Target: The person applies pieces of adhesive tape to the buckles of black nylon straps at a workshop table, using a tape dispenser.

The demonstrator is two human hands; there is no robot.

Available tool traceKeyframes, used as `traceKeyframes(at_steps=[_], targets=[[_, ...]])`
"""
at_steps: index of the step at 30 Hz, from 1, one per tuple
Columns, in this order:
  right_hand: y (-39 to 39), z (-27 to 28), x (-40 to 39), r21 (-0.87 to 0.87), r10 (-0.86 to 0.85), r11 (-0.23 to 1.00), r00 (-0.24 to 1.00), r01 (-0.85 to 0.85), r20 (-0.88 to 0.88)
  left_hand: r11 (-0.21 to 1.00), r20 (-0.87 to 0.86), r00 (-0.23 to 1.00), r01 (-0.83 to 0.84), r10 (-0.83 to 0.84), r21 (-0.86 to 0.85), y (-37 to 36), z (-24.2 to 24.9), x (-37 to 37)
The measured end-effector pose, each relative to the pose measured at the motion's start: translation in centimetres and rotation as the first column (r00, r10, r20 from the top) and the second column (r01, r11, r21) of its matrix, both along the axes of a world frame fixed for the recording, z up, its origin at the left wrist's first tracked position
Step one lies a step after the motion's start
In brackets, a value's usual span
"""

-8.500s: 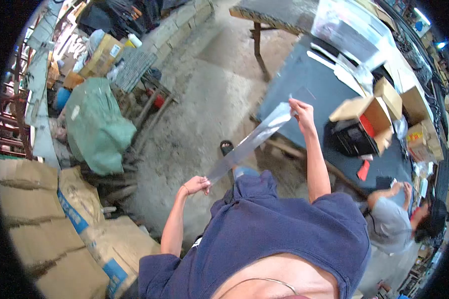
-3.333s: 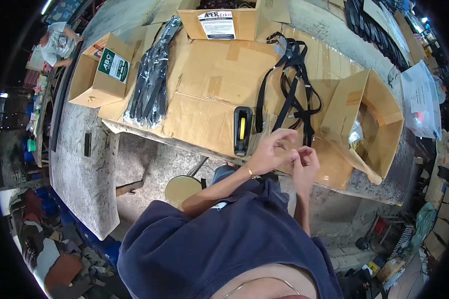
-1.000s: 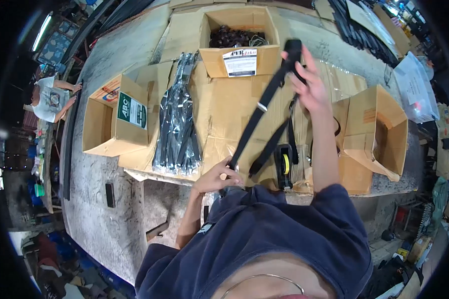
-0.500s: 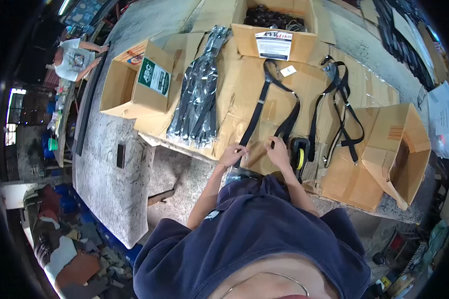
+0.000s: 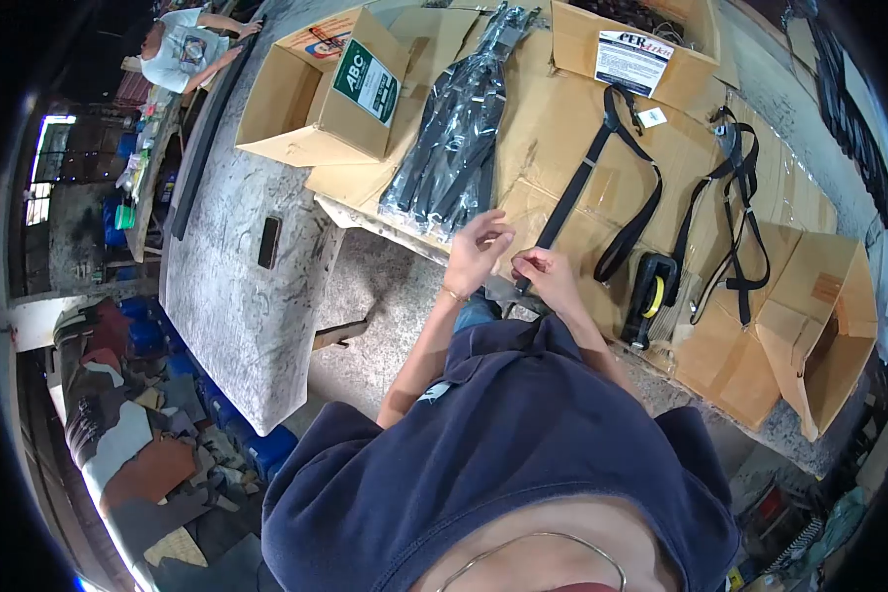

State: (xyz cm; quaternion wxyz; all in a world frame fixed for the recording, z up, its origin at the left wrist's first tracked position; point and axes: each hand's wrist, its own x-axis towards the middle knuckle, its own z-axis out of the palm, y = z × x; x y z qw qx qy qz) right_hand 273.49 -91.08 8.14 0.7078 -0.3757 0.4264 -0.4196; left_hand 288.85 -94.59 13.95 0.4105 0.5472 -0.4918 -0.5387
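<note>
A black strap (image 5: pixel 570 200) with a buckle at its top runs down the cardboard toward my body, and its other branch loops to the right. My right hand (image 5: pixel 551 280) is closed in a pinch at the strap's lower end. Just left of it, my left hand (image 5: pixel 478 253) is raised with its fingers curved and apart, holding nothing I can see. A bit of clear plastic (image 5: pixel 503 292) shows below my hands. To the right lies a black tape dispenser (image 5: pixel 649 296) with a yellow roll. Another black strap set (image 5: pixel 742 197) lies beyond it.
Clear-wrapped black straps (image 5: pixel 454 138) lie left of centre. Open cartons stand at left (image 5: pixel 311 143), at the back (image 5: pixel 587 49) and at right (image 5: pixel 824 345). A phone (image 5: pixel 269 243) rests on the grey table (image 5: pixel 237 335). Another person (image 5: pixel 183 54) works at the far left.
My left hand has come off the strap and lifted to the left. The right hand has moved in to the strap's lower end. The view has turned, shifting the table's things rightward.
</note>
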Motion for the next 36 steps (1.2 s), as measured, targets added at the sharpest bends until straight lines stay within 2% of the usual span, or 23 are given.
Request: traceKeyframes(at_steps=[2, 4, 6, 8, 9, 10, 12, 13, 14, 16, 17, 19, 22, 24, 25, 26, 28, 30, 31, 32, 33, 34, 36], targets=[[-0.1, 0.4, 1.4, -0.011, -0.013, 1.0, 0.999, 0.013, -0.039, 0.998, -0.028, 0.998, 0.062, -0.062, 0.005, -0.9, 0.2, 2.0], [-0.6, 1.2, 3.3, -0.032, -0.034, 0.999, 0.997, 0.031, -0.075, 0.996, 0.155, 0.988, 0.015, -0.028, 0.085, -1.8, 1.4, 3.8], [-0.9, 2.1, 5.9, -0.103, -0.066, 0.993, 0.994, 0.057, -0.082, 1.0, 0.132, 0.991, -0.017, 0.013, 0.026, -2.7, 1.8, 6.1], [-0.6, 2.8, 9.1, -0.091, -0.113, 0.991, 0.984, 0.101, -0.139, 0.986, 0.339, 0.928, -0.122, 0.155, -0.117, -3.6, 3.1, 9.0], [-1.3, 3.4, 10.5, -0.094, -0.138, 0.988, 0.971, 0.121, -0.196, 0.983, -0.058, 0.991, -0.127, 0.12, -0.133, -4.2, 3.2, 10.7], [-2.0, 4.0, 11.9, -0.114, -0.142, 0.986, 0.968, 0.12, -0.207, 0.993, -0.218, 0.972, -0.104, 0.09, -0.054, -4.7, 3.4, 12.5], [-1.7, 5.2, 15.2, -0.117, -0.18, 0.979, 0.98, 0.17, -0.085, 0.989, -0.316, 0.938, 0.147, -0.143, -0.01, -4.5, 3.9, 16.3], [-1.6, 5.9, 16.6, -0.125, -0.185, 0.977, 0.977, 0.172, -0.103, 0.961, -0.366, 0.895, 0.276, -0.255, 0.004, -4.5, 4.0, 18.0], [-1.5, 6.5, 18.1, -0.11, -0.187, 0.978, 0.976, 0.175, -0.109, 0.96, -0.373, 0.893, 0.279, -0.253, 0.018, -4.3, 4.2, 19.3], [-1.7, 7.4, 20.8, -0.109, -0.196, 0.977, 0.976, 0.185, -0.095, 0.984, -0.202, 0.964, 0.177, -0.172, 0.006, -4.4, 5.0, 21.5], [-1.7, 7.9, 22.0, -0.143, -0.199, 0.972, 0.976, 0.185, -0.088, 0.982, -0.206, 0.961, 0.189, -0.184, 0.003, -4.7, 5.4, 22.4], [-2.2, 9.2, 24.5, -0.175, -0.201, 0.968, 0.975, 0.181, -0.099, 0.995, -0.088, 0.992, -0.096, 0.092, -0.039, -4.8, 6.0, 24.7], [-2.3, 9.8, 27.7, -0.165, -0.198, 0.968, 0.979, 0.187, -0.051, 0.939, -0.287, 0.921, -0.312, 0.262, -0.143, -5.2, 7.2, 28.2], [-2.4, 10.2, 29.1, -0.132, -0.207, 0.972, 0.975, 0.196, -0.08, 0.992, -0.414, 0.909, -0.007, -0.048, -0.13, -5.3, 8.5, 30.2], [-2.6, 10.0, 29.6, -0.137, -0.202, 0.972, 0.976, 0.19, -0.082, 0.991, -0.409, 0.903, 0.116, -0.133, -0.065, -5.0, 8.7, 31.0], [-2.7, 9.7, 30.0, -0.156, -0.18, 0.974, 0.981, 0.167, -0.077, 0.992, -0.41, 0.903, 0.11, -0.128, -0.067, -5.0, 9.1, 31.7], [-2.9, 9.5, 31.1, -0.175, -0.158, 0.974, 0.985, 0.144, -0.068, 0.945, -0.174, 0.929, 0.324, -0.326, -0.041, -5.2, 9.7, 33.0], [-3.1, 9.5, 32.1, -0.147, -0.147, 0.98, 0.986, 0.134, -0.078, 0.967, -0.192, 0.948, 0.255, -0.253, -0.017, -5.3, 9.7, 33.1], [-3.2, 9.4, 32.5, -0.148, -0.144, 0.98, 0.986, 0.132, -0.079, 0.986, 0.047, 0.986, 0.164, -0.162, -0.038, -5.3, 10.2, 33.2], [-3.3, 9.2, 32.9, -0.152, -0.132, 0.981, 0.988, 0.119, -0.076, 0.994, 0.28, 0.958, 0.079, -0.054, -0.078, -5.4, 10.4, 33.4], [-3.3, 9.1, 33.3, -0.156, -0.119, 0.982, 0.99, 0.107, -0.072, 0.946, 0.091, 0.964, -0.221, 0.249, -0.238, -6.1, 6.4, 34.6], [-3.2, 9.4, 33.8, -0.153, -0.114, 0.983, 0.991, 0.102, -0.071, 0.884, -0.269, 0.911, -0.384, 0.314, -0.268, -6.8, 5.7, 35.4], [-3.6, 10.3, 34.7, -0.13, -0.142, 0.982, 0.989, 0.135, -0.045, 0.912, -0.42, 0.872, -0.359, 0.251, -0.2, -6.9, 6.5, 37.9]])
